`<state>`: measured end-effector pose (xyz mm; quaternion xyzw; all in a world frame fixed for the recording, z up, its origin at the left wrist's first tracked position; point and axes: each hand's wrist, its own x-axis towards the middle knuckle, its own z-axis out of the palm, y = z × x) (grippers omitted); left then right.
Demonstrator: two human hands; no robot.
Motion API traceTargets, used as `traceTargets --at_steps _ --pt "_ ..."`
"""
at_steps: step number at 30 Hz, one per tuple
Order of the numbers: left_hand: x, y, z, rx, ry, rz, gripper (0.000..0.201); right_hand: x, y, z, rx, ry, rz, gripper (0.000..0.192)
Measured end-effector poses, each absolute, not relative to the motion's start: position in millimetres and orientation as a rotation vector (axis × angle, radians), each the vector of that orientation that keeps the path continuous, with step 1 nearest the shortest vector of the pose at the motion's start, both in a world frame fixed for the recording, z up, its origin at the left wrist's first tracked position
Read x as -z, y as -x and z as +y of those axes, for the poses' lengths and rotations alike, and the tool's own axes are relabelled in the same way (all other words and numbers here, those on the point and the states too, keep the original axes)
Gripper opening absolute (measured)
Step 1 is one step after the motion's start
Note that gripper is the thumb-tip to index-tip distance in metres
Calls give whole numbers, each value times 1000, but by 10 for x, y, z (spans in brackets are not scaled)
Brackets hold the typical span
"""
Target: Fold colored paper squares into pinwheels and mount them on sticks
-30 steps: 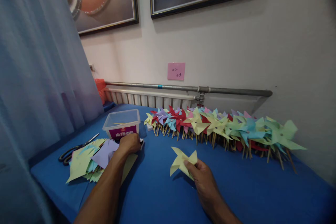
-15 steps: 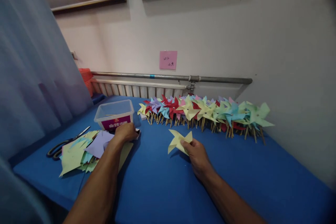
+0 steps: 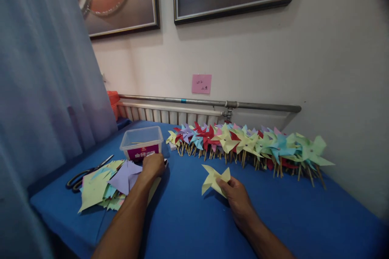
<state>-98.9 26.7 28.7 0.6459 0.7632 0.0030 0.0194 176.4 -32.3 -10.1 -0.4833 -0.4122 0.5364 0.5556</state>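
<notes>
My right hand pinches a pale yellow folded paper pinwheel head just above the blue table. My left hand rests with fingers curled on a small dark object at the foot of a clear plastic tub; what lies under the fingers is hidden. A pile of cut coloured paper sheets lies to the left of that hand.
A long row of finished paper pinwheels on sticks lies along the far side of the table below a radiator pipe. Black scissors lie at the left edge beside a grey curtain. A pink note hangs on the wall.
Only the head camera has shifted, down then back up. Both hands keep their places, the right one still holding the yellow pinwheel head.
</notes>
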Motion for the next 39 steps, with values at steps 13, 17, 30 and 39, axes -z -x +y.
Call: traceTargets --at_steps 13,17,30,39 --pt "-262 1023 249 -4 -2032 2300 32 191 -1809 -274 -1258 1126 -966 37" --pt "-287 1037 229 -43 -2039 2301 30 151 -1806 -307 -1286 1088 -963 33" --pt "-361 903 170 -838 -1770 1533 20 157 -1788 -283 -1269 1146 -972 36" --pt "-205 303 12 -440 -2263 1499 21 294 -1835 -171 -1192 1188 -936 41"
